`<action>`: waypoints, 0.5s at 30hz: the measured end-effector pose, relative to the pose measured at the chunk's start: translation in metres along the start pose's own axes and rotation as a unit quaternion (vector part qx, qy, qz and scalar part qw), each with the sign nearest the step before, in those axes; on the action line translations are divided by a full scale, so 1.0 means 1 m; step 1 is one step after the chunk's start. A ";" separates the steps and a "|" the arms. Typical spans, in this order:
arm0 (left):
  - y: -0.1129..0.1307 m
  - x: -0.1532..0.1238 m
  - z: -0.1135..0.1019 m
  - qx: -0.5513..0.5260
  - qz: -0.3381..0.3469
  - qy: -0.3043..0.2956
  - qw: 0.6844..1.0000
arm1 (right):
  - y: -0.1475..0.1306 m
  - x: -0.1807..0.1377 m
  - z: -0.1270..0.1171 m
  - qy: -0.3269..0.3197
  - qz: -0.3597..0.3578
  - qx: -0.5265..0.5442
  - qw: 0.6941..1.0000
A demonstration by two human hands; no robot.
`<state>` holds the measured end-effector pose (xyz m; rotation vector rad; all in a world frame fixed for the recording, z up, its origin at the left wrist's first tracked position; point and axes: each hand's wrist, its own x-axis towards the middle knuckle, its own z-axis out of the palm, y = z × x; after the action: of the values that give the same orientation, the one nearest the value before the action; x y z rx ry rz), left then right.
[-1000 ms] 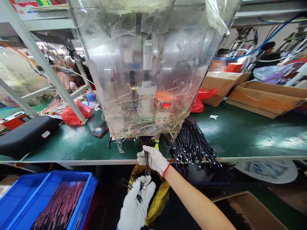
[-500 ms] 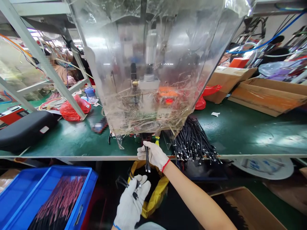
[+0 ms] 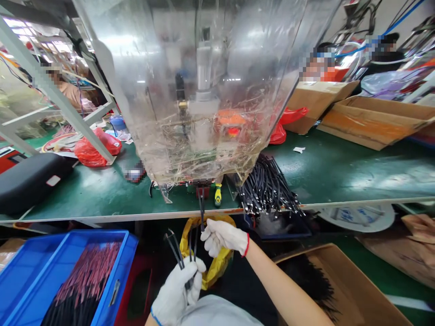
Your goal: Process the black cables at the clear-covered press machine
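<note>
My left hand [image 3: 180,285], in a white glove with a blue cuff, is closed around a few short black cables [image 3: 176,251] whose thin ends stick up. To its right and a little higher, my right hand [image 3: 224,237], gloved with a red cuff, has its fingers curled at the lower end of another black cable [image 3: 201,208]. That cable hangs over the bench edge from a small red and black fixture [image 3: 203,188] under a clear plastic machine cover [image 3: 204,104]. The right fingertips partly hide the cable's end.
Black cables lie in a pile [image 3: 268,185] on the green bench [image 3: 340,181], right of a yellow-green handled tool [image 3: 218,195]. Below are a yellow bag [image 3: 222,267], a blue tray [image 3: 127,253] of pink-ended cables and a carton [image 3: 343,271]. A metal frame post [image 3: 57,86] rises left.
My right hand has moved down and away from the fixture, uncovering the cable and the yellow-green tool. In my left hand the cables now point upward. The view has shifted slightly.
</note>
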<state>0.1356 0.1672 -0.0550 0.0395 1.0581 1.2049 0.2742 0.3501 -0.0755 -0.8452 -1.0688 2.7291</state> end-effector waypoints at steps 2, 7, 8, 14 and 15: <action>-0.006 0.000 -0.013 0.045 -0.029 0.005 0.999 | 0.029 0.002 -0.007 0.026 -0.037 0.047 0.998; -0.016 0.006 -0.028 0.244 -0.035 -0.014 0.969 | 0.070 0.021 -0.017 0.184 -0.127 0.109 0.969; -0.016 0.007 -0.028 0.264 -0.035 -0.007 0.964 | 0.073 0.026 -0.020 0.212 -0.131 0.107 0.962; -0.017 0.014 -0.026 0.231 -0.020 0.026 0.972 | 0.074 0.046 -0.036 0.316 -0.215 0.142 0.913; -0.017 0.015 -0.027 0.248 -0.007 0.020 0.969 | 0.073 0.046 -0.037 0.317 -0.215 0.159 0.910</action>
<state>0.1296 0.1587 -0.0888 0.3960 1.3724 0.9053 0.2629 0.3301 -0.1670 -1.1516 -0.5640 1.9627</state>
